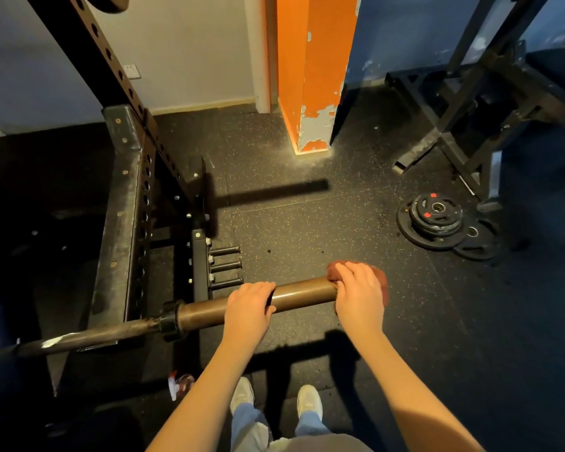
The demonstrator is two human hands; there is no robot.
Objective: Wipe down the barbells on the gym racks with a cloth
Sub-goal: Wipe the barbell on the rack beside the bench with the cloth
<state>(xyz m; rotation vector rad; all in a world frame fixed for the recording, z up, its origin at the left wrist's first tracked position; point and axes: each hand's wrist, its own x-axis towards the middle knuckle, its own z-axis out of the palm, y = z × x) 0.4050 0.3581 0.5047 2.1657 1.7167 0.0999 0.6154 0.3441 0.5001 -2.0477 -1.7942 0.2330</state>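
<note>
Head view, looking down at a dark speckled floor (307, 230) in a gym. At the far left stands a black rack (118, 207), with a holed upright leaning up to the top edge and a worn side beam running toward the camera. The barbell (203, 311) lies across this rack. Its thin dark shaft comes in from the lower left edge and passes a black collar (168, 319), after which the thicker brown sleeve sticks out to the right, clear of the rack and above the floor. Three short pegs (225, 265) jut from the rack's base just behind the sleeve.

The left hand (250, 303) grips the middle of the sleeve from above, fingers curled over the top. Below it, two pale shoes (242, 394) stand on the floor. The right hand (357, 293) is at the sleeve's outer end, fingers curled down around a reddish-brown cloth (380, 278) that it holds wrapped over the tip. The cloth bulges out behind and to the right of the knuckles. The two hands are apart, with bare sleeve between them.

Farther back, an orange pillar (317, 60) with chipped paint rises from the floor. To the right, a pile of black weight plates (436, 216) lies flat on the floor, near the foot of a second rack (463, 102).
</note>
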